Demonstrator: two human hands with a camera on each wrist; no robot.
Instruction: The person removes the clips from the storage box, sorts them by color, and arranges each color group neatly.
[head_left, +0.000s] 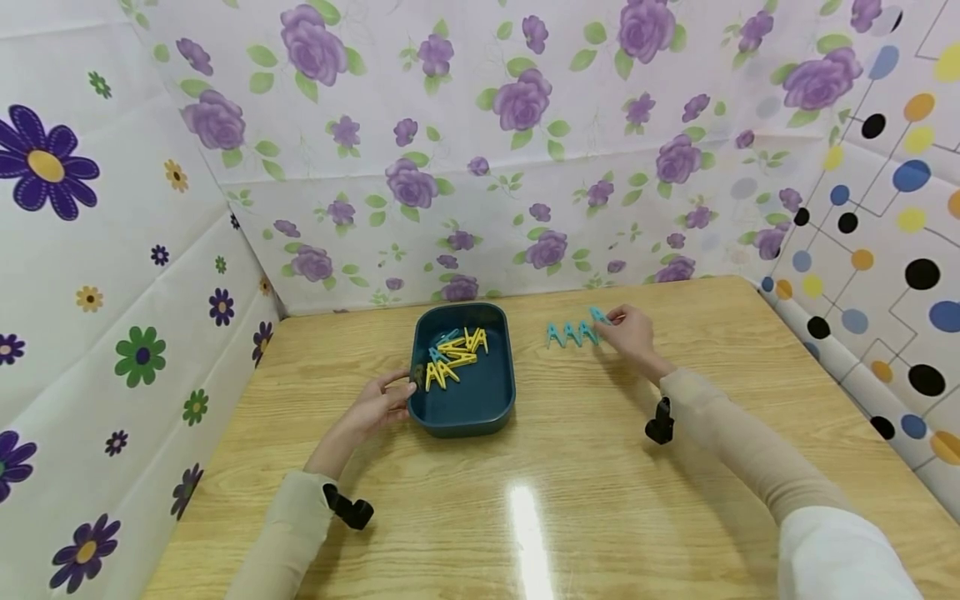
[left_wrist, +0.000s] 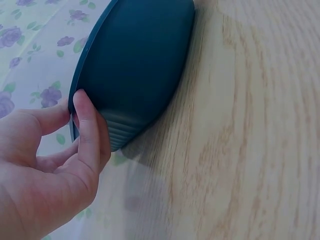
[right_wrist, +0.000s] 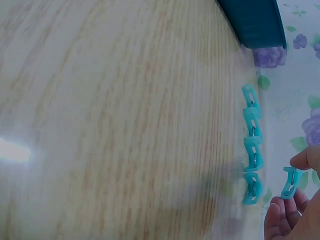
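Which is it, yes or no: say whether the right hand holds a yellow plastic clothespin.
No, the right wrist view shows the right hand holding a turquoise plastic clothespin.

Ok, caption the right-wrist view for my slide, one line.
Right hand pinches a turquoise clothespin beside a row of matching clothespins, a dark teal basin at frame top.

Head view is bright, evenly lit; white glare (head_left: 529, 537) streaks the near table (head_left: 427, 517). Wrist views are dimmer, slightly hazy; soft shadow (left_wrist: 152, 142) falls beside the tub (left_wrist: 135, 55).
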